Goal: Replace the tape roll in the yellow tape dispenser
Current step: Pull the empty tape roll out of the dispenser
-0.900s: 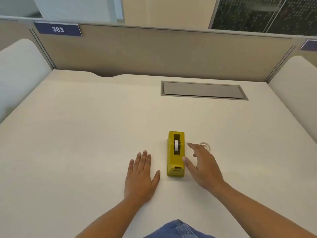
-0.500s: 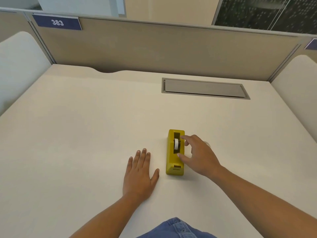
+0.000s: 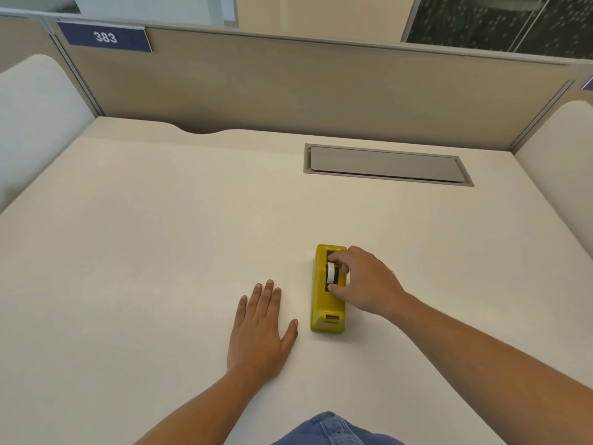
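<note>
I see the yellow tape dispenser (image 3: 328, 292) lying on the desk (image 3: 160, 236) just right of frame centre, lower half, cutter end toward the bottom edge. Right hand (image 3: 365, 281) reaches in from the lower right, thumb and fingers (image 3: 335, 256) curled round the tape roll (image 3: 332, 273) that sits in the dispenser's slot; pinch looks closed on the roll, which is not lifted out. Left hand (image 3: 261, 329) lies flat, palm down, fingers spread, just left of the dispenser, not touching it, holding nothing. Grey cable flap (image 3: 385, 165) in the upper right.

Tape dispenser (image 3: 327, 293) right of left hand (image 3: 261, 329)
</note>
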A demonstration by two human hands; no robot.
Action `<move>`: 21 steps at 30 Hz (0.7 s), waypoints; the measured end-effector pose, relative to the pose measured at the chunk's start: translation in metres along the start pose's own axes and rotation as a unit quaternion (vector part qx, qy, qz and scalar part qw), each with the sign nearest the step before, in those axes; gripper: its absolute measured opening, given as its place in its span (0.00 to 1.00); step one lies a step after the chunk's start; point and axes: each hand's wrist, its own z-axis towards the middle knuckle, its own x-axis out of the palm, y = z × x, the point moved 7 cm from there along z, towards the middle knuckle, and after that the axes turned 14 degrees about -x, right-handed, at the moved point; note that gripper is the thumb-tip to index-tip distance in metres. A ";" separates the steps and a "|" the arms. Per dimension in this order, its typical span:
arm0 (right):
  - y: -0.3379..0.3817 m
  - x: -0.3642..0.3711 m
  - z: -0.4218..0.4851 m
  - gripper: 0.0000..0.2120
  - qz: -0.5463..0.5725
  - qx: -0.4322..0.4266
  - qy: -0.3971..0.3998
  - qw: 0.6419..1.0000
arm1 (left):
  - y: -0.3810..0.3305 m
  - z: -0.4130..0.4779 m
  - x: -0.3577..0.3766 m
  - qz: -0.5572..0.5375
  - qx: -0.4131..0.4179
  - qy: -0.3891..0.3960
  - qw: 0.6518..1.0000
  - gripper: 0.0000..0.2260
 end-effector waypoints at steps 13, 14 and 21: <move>0.003 -0.001 0.007 0.23 -0.050 0.009 0.028 0.998 | -0.001 0.000 0.000 -0.008 -0.001 0.000 1.000 0.33; 0.004 -0.001 0.008 0.23 -0.057 0.009 0.030 0.998 | -0.001 0.000 0.000 -0.007 -0.001 0.001 1.000 0.33; 0.005 -0.002 0.013 0.22 -0.086 0.015 0.052 0.995 | 0.000 0.001 0.001 -0.006 -0.002 0.008 1.000 0.33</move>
